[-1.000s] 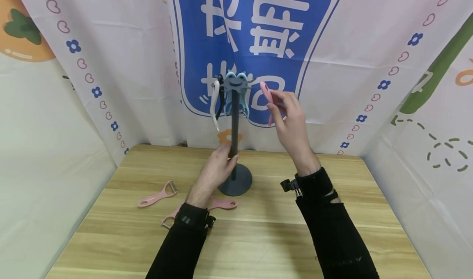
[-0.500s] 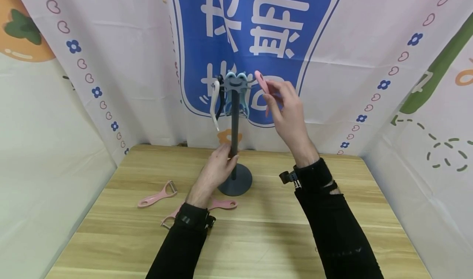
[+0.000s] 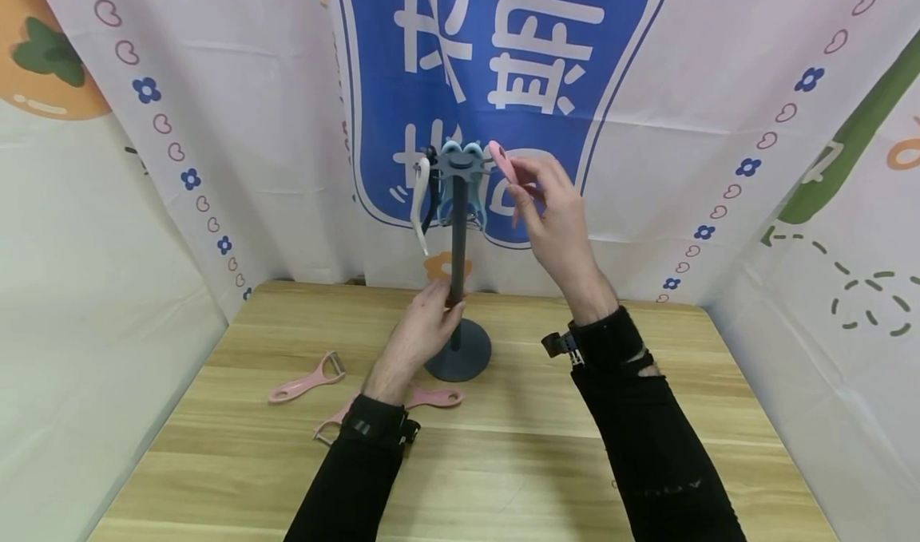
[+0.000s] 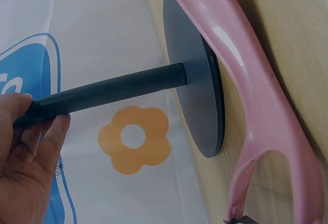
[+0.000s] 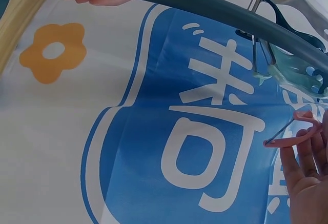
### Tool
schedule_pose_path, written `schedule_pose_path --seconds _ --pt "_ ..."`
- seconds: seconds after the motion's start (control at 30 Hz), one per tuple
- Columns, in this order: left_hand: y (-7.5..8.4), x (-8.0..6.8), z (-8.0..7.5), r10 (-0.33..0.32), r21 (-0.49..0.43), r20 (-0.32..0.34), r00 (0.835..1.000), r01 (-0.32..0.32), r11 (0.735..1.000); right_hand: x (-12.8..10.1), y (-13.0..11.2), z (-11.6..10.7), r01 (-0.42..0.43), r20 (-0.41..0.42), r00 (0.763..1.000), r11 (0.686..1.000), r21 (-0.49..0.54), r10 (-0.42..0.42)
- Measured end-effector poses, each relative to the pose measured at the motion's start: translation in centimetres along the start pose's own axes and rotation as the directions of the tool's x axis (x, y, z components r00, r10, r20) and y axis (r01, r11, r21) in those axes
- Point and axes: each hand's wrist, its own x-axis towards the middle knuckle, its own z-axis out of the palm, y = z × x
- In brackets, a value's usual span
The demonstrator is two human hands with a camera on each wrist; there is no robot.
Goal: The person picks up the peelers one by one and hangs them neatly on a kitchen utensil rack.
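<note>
My left hand [image 3: 422,325] grips the dark grey pole [image 3: 458,239] of an upright rack, just above its round base [image 3: 460,358]. In the right wrist view a pink peeler [image 5: 291,141] is pinched by my right hand [image 3: 561,215], blade end down. The handle end, with its hole, is up at the rack's right hook in the head view. Hanging from the hooks are light blue peelers [image 3: 476,203], a white peeler [image 3: 420,207] and a black one [image 3: 433,195]. Close in the left wrist view lies a pink peeler [image 4: 251,80].
On the wooden table [image 3: 546,446], a pink peeler [image 3: 305,382] lies at the left. More pink peeler parts show on both sides of my left wrist, including a handle [image 3: 437,397]. A printed cloth [image 3: 647,167] hangs right behind the table, with cloth at both sides.
My right hand has moved left and slightly up with the pink peeler, bringing its handle end to the rack's right hook. The left hand has stayed on the pole.
</note>
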Motion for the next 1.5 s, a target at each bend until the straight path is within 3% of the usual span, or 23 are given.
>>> schedule_pose_path --seconds 0.27,0.5,0.73,1.23,1.5 --pt "-0.2 0.0 0.1 0.005 0.002 0.0 1.0 -0.005 1.0 -0.3 0.2 0.6 -0.027 0.02 0.999 0.999 0.017 0.027" --pt "-0.1 0.0 0.0 0.006 -0.001 -0.003 1.0 -0.006 1.0 -0.7 0.5 1.1 -0.118 0.058 0.992 0.983 0.144 0.11" --pt "0.0 -0.1 -0.1 0.006 -0.003 -0.005 1.0 -0.006 1.0 -1.0 0.7 1.5 -0.151 0.093 0.987 0.958 0.244 0.131" --pt "0.0 0.0 0.0 0.009 -0.013 -0.001 1.0 -0.009 1.0 -1.7 0.7 1.4 -0.143 0.079 0.989 0.945 0.296 0.125" --pt "0.0 0.0 0.0 0.014 -0.017 -0.013 1.0 -0.014 1.0 -2.8 1.4 0.6 -0.175 0.07 0.984 0.948 0.265 0.162"
